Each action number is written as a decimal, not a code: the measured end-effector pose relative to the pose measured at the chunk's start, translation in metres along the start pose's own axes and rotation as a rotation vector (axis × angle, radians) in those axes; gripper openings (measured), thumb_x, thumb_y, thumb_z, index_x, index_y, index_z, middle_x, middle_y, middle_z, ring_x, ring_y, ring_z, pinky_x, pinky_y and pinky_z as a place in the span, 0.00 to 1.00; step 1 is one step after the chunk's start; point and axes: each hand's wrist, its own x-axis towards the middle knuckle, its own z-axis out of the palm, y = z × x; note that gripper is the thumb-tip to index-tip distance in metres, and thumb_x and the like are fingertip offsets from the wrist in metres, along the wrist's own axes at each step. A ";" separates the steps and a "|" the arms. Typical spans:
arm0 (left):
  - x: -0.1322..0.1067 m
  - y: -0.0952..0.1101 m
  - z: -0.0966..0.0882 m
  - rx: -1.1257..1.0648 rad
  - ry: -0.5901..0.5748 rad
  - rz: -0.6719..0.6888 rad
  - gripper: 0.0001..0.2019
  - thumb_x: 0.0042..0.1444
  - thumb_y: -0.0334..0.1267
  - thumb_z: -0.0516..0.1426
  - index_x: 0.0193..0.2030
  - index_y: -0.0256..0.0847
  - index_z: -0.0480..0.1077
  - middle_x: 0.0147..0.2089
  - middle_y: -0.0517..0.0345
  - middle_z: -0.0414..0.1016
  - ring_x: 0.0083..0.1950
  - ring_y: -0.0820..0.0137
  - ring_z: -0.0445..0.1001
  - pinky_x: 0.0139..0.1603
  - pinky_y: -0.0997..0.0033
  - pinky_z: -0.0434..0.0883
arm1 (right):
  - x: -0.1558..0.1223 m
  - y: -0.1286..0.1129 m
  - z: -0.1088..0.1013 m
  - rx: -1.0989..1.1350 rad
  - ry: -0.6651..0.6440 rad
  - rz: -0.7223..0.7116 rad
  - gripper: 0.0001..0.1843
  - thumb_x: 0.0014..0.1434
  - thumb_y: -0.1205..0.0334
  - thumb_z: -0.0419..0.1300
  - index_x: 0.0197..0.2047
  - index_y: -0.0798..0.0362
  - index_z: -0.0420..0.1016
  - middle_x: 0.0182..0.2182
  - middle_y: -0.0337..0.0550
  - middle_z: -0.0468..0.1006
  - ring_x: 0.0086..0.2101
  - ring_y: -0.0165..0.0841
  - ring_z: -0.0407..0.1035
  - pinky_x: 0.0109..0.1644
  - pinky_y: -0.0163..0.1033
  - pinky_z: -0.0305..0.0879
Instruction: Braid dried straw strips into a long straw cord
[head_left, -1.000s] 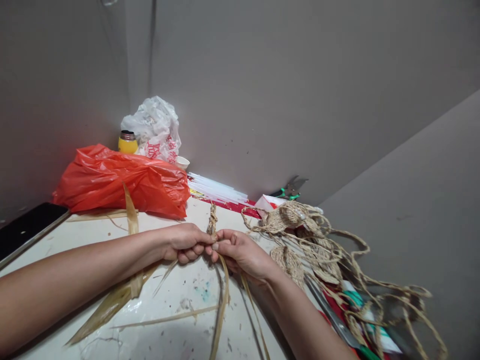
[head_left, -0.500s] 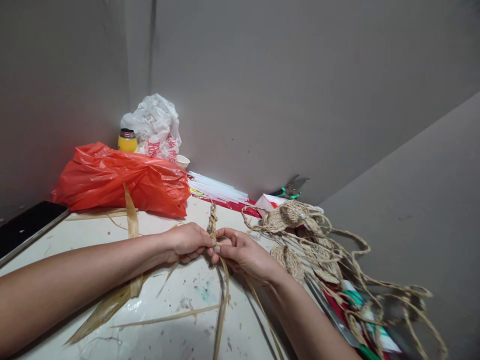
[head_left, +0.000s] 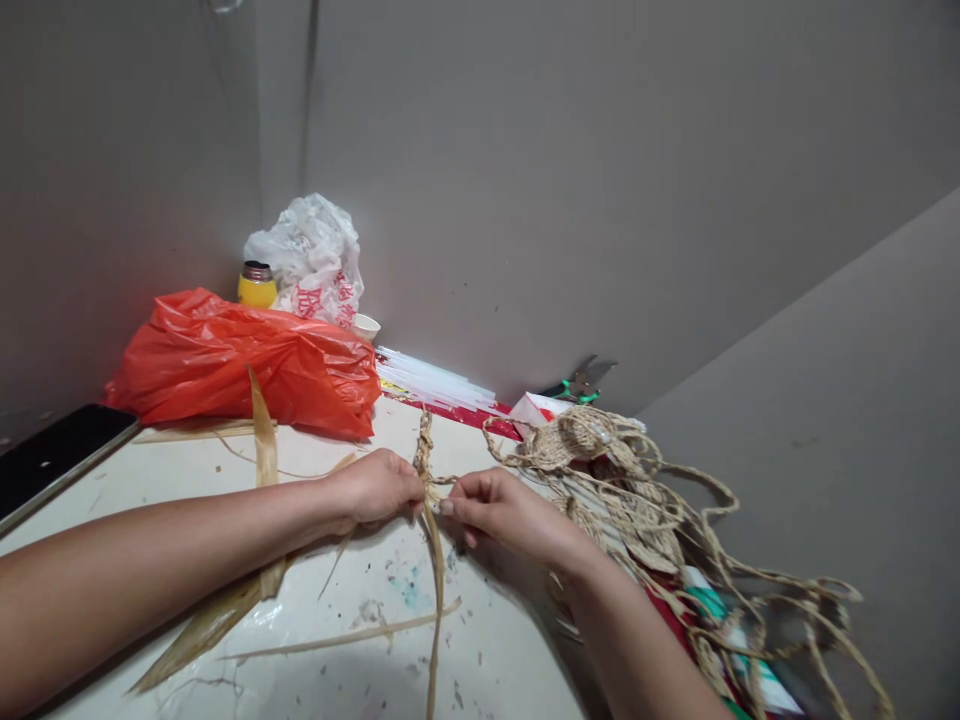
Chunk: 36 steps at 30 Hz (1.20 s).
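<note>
A short braid of dried plant fibre (head_left: 424, 447) stands out from between my hands over the white table (head_left: 352, 600). My left hand (head_left: 381, 487) is closed in a pinch at the braid's near end, from the left side. To the right of it, my right hand (head_left: 495, 512) pinches a pale strand that leaves the braid sideways; its far end is hidden by the fingers. One long flat strand (head_left: 436, 610) hangs from the braid toward me. A thin twisted strand (head_left: 445, 480) also runs from the braid toward my right fingers.
Dried leaf strips (head_left: 206, 625) lie under my left forearm. A red plastic bag (head_left: 247, 365), a phone (head_left: 56, 460) and a yellow jar (head_left: 257, 287) are at the left. White sticks (head_left: 435, 378) and pliers (head_left: 581, 382) lie behind; braided cords (head_left: 645, 480) are heaped at the right.
My hands have drawn apart, the right one shifting right with a strand. The second strand that hung below my right hand no longer shows there.
</note>
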 end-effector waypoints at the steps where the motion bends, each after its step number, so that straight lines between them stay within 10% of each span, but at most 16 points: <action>1: -0.001 0.001 0.001 0.004 0.005 -0.003 0.09 0.46 0.40 0.53 0.20 0.40 0.64 0.08 0.72 0.46 0.11 0.80 0.42 0.14 0.75 0.39 | -0.001 -0.001 0.001 0.001 -0.003 -0.002 0.16 0.50 0.54 0.62 0.19 0.56 0.68 0.13 0.35 0.66 0.15 0.22 0.51 0.20 0.31 0.44; 8: -0.004 0.000 0.001 -0.085 -0.006 0.052 0.10 0.46 0.38 0.52 0.18 0.41 0.57 0.10 0.71 0.47 0.12 0.81 0.42 0.14 0.75 0.40 | -0.006 -0.007 0.032 0.160 -0.097 -0.016 0.19 0.58 0.46 0.50 0.26 0.53 0.62 0.14 0.32 0.64 0.12 0.21 0.48 0.16 0.30 0.41; 14: -0.006 0.000 0.001 -0.192 -0.067 0.026 0.13 0.46 0.39 0.52 0.16 0.41 0.54 0.10 0.70 0.49 0.12 0.80 0.43 0.13 0.75 0.41 | -0.019 -0.015 0.058 -0.566 0.253 -0.095 0.15 0.62 0.58 0.46 0.30 0.54 0.69 0.26 0.51 0.76 0.25 0.34 0.68 0.28 0.37 0.54; 17: -0.007 0.001 0.002 -0.182 -0.077 0.023 0.13 0.44 0.40 0.55 0.16 0.41 0.56 0.10 0.71 0.49 0.11 0.81 0.43 0.13 0.75 0.40 | -0.034 -0.026 0.064 -0.692 0.181 -0.094 0.14 0.61 0.61 0.48 0.29 0.54 0.71 0.26 0.51 0.76 0.25 0.34 0.67 0.28 0.38 0.52; 22: -0.011 0.005 -0.002 -0.261 -0.141 0.070 0.10 0.44 0.40 0.57 0.20 0.40 0.61 0.09 0.71 0.50 0.11 0.81 0.44 0.13 0.75 0.40 | -0.043 -0.031 0.042 -0.376 -0.069 -0.242 0.18 0.59 0.53 0.53 0.22 0.53 0.67 0.18 0.40 0.71 0.21 0.29 0.62 0.24 0.34 0.52; 26: -0.014 0.008 -0.007 -0.375 -0.192 0.058 0.12 0.42 0.40 0.59 0.21 0.41 0.58 0.11 0.73 0.48 0.12 0.82 0.42 0.14 0.76 0.40 | -0.020 -0.019 0.017 -0.156 0.407 -0.207 0.21 0.58 0.47 0.52 0.24 0.54 0.67 0.20 0.40 0.70 0.23 0.30 0.64 0.25 0.33 0.56; 31: -0.014 0.008 -0.008 -0.376 -0.237 0.093 0.08 0.44 0.38 0.56 0.23 0.40 0.59 0.13 0.73 0.49 0.13 0.82 0.41 0.14 0.76 0.40 | 0.003 -0.004 0.026 0.246 0.016 -0.056 0.26 0.56 0.39 0.49 0.25 0.55 0.66 0.15 0.37 0.67 0.14 0.24 0.57 0.18 0.30 0.50; 36: -0.012 0.007 -0.008 -0.170 -0.192 0.109 0.08 0.47 0.40 0.54 0.24 0.38 0.65 0.11 0.71 0.51 0.13 0.80 0.44 0.15 0.75 0.41 | 0.009 0.003 0.028 0.286 -0.060 0.010 0.26 0.52 0.40 0.56 0.22 0.56 0.66 0.10 0.28 0.53 0.12 0.19 0.41 0.15 0.29 0.34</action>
